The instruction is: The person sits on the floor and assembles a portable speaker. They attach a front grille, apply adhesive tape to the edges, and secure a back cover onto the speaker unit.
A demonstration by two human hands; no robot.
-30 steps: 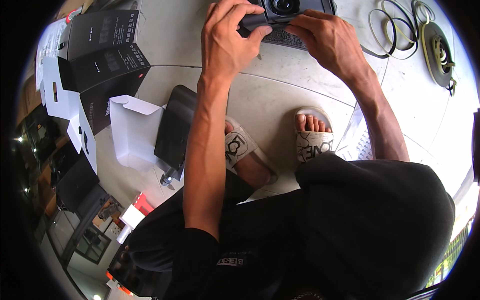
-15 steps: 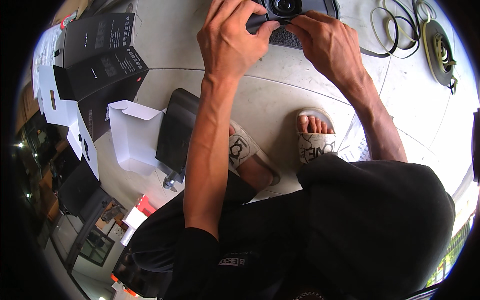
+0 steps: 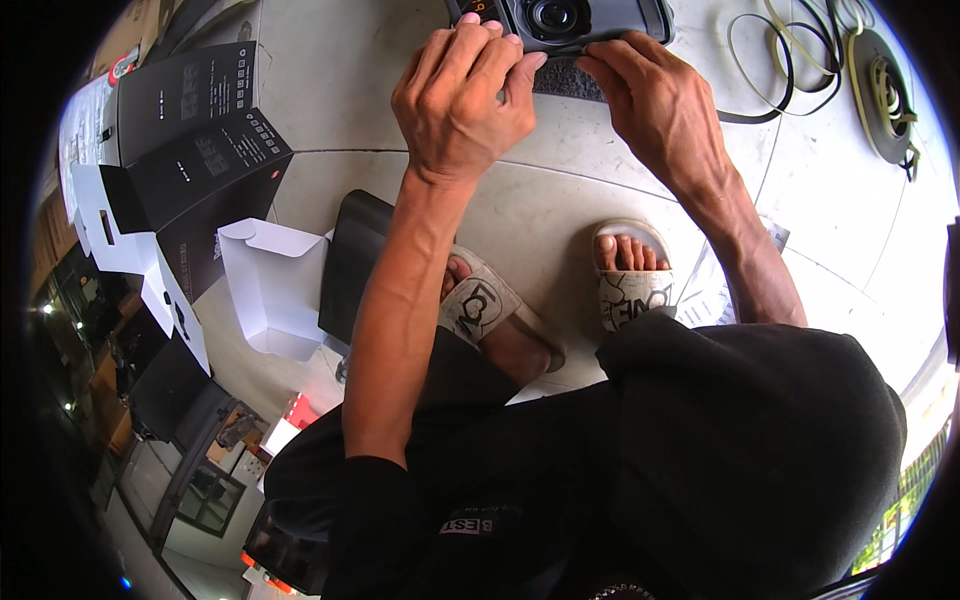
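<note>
At the top of the head view lies a dark grey device (image 3: 620, 16) with a round dial (image 3: 552, 15) and a lit orange display (image 3: 482, 8). Its far part is cut off by the frame. My left hand (image 3: 462, 110) curls over its near left corner, thumb against the near edge. My right hand (image 3: 665, 108) pinches at the near right edge, where its fingertips partly hide what they grip. From behind this hand a thin black strip (image 3: 752, 119) trails right into loose loops. A black textured block (image 3: 568, 80) shows below the device.
Rightward on the tiled floor lies a roll of flat strip (image 3: 882, 105). To the left stand an opened black box (image 3: 205, 155) with white flaps, a white carton insert (image 3: 265, 290) and a dark flat panel (image 3: 350, 250). My sandalled feet (image 3: 632, 280) are between my forearms.
My left hand has shifted slightly left and its thumb has drawn away from the right fingertips. The orange display has come into view. My right hand stays at the near edge.
</note>
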